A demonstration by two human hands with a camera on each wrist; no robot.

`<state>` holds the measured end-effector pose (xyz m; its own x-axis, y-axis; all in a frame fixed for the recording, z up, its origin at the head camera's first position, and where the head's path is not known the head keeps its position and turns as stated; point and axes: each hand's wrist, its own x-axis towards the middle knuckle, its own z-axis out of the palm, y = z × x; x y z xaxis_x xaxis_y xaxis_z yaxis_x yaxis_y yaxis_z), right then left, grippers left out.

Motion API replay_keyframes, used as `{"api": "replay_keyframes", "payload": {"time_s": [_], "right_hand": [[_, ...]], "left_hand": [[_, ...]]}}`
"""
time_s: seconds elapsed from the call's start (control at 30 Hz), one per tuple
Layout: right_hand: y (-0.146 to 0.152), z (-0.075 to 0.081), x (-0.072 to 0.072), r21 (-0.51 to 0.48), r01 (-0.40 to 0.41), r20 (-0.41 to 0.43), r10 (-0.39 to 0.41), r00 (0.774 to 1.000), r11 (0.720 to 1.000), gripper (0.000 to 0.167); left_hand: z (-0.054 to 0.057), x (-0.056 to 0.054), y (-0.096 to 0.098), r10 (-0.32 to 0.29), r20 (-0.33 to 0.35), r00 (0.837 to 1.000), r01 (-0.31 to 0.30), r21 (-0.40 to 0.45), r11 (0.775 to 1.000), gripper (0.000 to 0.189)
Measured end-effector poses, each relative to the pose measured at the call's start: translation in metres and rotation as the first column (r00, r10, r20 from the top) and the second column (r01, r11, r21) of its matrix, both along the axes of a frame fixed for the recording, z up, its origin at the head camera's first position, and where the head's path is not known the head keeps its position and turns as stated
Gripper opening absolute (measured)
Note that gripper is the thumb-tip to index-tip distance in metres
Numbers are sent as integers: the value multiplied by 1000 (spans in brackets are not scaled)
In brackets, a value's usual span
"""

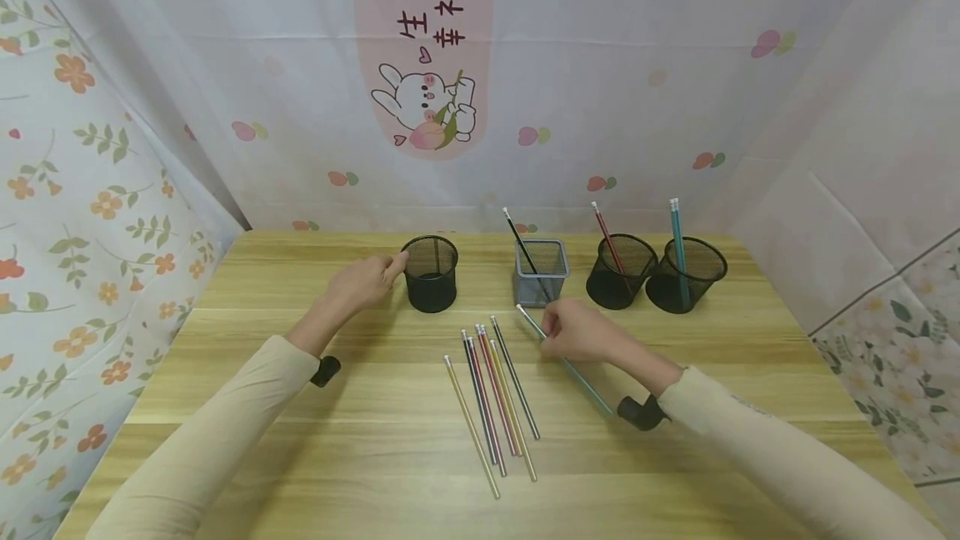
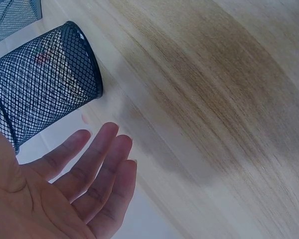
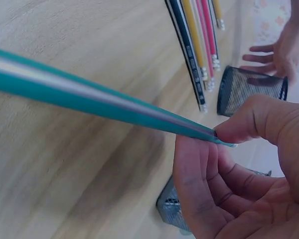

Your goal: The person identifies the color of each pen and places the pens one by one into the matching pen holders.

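A teal pencil (image 3: 99,97) is pinched between the thumb and fingers of my right hand (image 1: 581,330), slanting over the table with its white eraser end towards the back left. My left hand (image 2: 84,184) is beside a round black mesh cup (image 1: 431,286), fingers loosely extended; whether the fingertips touch its rim I cannot tell. Several pencils (image 1: 487,394) in yellow, red and dark colours lie side by side on the table between my arms. A square grey mesh holder (image 1: 540,290), with a black pencil (image 1: 519,238) leaning in it, stands just behind my right hand.
Right of the square holder, one round mesh cup (image 1: 611,290) holds a red pencil (image 1: 606,232). Another round cup (image 1: 667,298) beside it holds teal pencils (image 1: 678,236). A printed cloth (image 1: 300,107) hangs behind the wooden table (image 1: 360,457).
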<state>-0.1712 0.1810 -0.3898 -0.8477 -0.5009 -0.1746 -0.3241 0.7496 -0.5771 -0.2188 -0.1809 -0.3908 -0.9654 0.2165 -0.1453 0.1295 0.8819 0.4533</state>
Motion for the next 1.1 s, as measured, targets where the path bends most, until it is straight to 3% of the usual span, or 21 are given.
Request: {"api": "replay_keyframes", "payload": {"time_s": [0.3,0.6,0.87,1.1], "right_hand": [[13,5,5,-54,-46,-37,44,998,997,11],[26,4,7,-108,-81,-2,81,997,991,10],[36,8,8,-140,-120,-45,115,992,983,11],[44,10,9,-179,-112,-45,106,993,977,11]], "left_hand": [[1,0,0,0,6,1000,0,2,1000,74],[1,0,1,2,6,1000,-2,0,1000,74],[3,0,1,4,-3,1000,-4,6,1000,71],[0,-1,0,-1,9,1000,1,9,1000,74]]}}
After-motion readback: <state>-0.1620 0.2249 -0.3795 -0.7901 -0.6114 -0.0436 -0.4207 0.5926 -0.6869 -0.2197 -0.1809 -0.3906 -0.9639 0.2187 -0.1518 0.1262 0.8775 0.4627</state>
